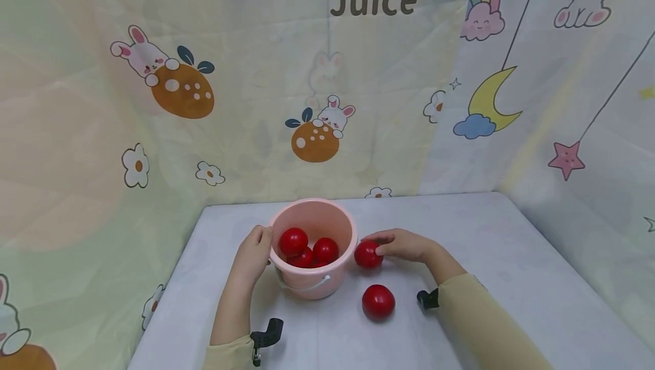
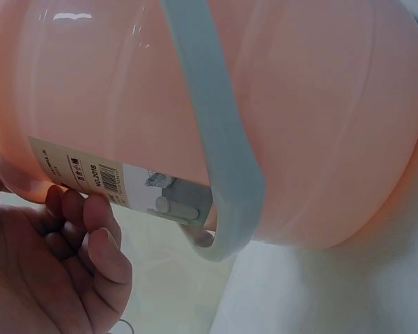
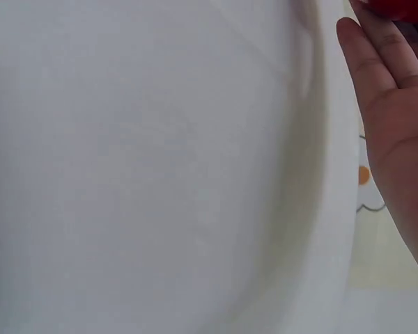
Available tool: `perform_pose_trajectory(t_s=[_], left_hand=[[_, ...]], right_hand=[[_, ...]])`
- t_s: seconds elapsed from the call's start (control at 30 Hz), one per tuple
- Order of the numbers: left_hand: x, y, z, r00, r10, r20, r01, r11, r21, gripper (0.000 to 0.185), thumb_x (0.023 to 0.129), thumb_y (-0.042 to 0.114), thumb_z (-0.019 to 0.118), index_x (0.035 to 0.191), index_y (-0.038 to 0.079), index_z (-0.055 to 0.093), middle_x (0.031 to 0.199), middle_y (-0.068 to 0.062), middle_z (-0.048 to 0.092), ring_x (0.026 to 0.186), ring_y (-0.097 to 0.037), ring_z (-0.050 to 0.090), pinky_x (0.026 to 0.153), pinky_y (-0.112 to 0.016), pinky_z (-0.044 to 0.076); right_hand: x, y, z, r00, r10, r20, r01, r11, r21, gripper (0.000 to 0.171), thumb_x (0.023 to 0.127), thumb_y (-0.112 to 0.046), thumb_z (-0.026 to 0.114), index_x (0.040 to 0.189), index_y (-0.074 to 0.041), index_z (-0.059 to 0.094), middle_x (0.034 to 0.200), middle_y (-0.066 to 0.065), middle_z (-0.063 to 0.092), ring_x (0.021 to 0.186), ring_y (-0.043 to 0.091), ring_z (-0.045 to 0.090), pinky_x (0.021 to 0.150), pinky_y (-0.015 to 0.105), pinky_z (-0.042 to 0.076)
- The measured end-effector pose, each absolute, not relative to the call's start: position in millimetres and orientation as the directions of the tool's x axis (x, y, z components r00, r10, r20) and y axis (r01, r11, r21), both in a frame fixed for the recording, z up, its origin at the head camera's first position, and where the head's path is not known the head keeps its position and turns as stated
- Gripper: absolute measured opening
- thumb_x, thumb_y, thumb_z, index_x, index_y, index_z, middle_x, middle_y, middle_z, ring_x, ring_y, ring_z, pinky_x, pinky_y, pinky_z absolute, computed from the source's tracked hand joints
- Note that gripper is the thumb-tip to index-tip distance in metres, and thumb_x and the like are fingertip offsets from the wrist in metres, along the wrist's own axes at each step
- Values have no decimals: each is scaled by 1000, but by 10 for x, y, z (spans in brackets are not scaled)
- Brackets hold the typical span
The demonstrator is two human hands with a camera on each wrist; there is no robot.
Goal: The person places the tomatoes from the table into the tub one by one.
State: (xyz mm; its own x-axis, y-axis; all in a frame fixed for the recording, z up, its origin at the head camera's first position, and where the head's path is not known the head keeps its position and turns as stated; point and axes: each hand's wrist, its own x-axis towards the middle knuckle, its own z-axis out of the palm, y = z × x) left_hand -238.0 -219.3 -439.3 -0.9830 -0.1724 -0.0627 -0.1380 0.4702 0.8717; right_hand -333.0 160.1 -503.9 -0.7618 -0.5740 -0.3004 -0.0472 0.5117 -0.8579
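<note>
Pink bucket (image 1: pixel 313 250): near the bench's (image 1: pixel 512 256) back edge, left of centre, holding three red balls (image 1: pixel 293 241), seen only from the head camera. Left wrist view alone shows the bucket's barcode label (image 2: pixel 83 174) and grey handle (image 2: pixel 223 139). Left hand (image 1: pixel 253 256): fingers curled against the bucket's left wall. Right hand (image 1: pixel 404 245): fingers pinch a red ball (image 1: pixel 367 254) just right of the bucket; the right wrist view cuts that ball at the top edge. A loose red ball (image 1: pixel 378 302) lies nearer the front edge.
</note>
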Motion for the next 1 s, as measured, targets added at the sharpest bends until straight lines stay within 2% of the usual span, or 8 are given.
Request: perform_pose_trajectory(t_s=[0.2, 0.4, 0.53, 0.73, 0.83, 1.0], left_hand=[[-2363, -2195, -4380, -983, -171, -60, -135, 470, 873, 42, 103, 50, 38, 105, 12, 56, 90, -8, 59, 79, -21, 55, 66, -27, 49], [-2364, -2191, -4379, -984, -168, -54, -129, 471, 872, 42, 103, 50, 38, 105, 12, 56, 90, -8, 59, 78, -20, 55, 66, -27, 49], [-2362, -2191, -4379, -984, -167, -55, -129, 472, 872, 41, 103, 49, 38, 106, 12, 56, 91, -8, 60, 79, -20, 56, 67, -26, 49], [-2356, -2190, -4366, -984, -166, -60, -133, 471, 872, 41, 103, 49, 38, 106, 12, 56, 91, -9, 59, 79, -20, 55, 67, -26, 49], [-2353, -2190, -4359, -984, -167, -63, -136, 474, 870, 41, 103, 49, 38, 107, 12, 56, 91, -8, 59, 80, -20, 55, 67, -27, 49], [-2356, -2188, -4353, -983, -168, -74, -147, 476, 867, 40, 103, 48, 38, 108, 13, 56, 94, -8, 60, 82, -21, 56, 69, -27, 50]], right_hand=[[-3445, 1726, -4842, -797, -533, -286, 9, 463, -887, 54, 84, -38, 76, 135, -31, 59, 136, 0, 58, 133, 27, 45, 102, 48, 48], [-3513, 1773, -4595, -819, -514, -255, 0, 445, -896, 56, 84, -36, 77, 136, -28, 58, 139, 4, 55, 132, 30, 45, 105, 55, 44], [-3551, 1776, -4430, -830, -505, -237, -9, 436, -900, 61, 80, -36, 80, 136, -28, 58, 140, 4, 53, 132, 31, 45, 106, 58, 42], [-3600, 1756, -4189, -857, -471, -208, -43, 468, -882, 65, 77, -38, 83, 136, -31, 58, 139, 4, 53, 132, 33, 45, 98, 46, 51], [-3640, 1746, -4111, -848, -499, -178, -63, 428, -902, 62, 81, -33, 81, 137, -26, 57, 139, 6, 54, 131, 33, 46, 99, 45, 51], [-3658, 1709, -3977, -841, -516, -165, -77, 416, -906, 60, 83, -32, 79, 138, -24, 56, 138, 6, 55, 131, 32, 47, 101, 44, 50]])
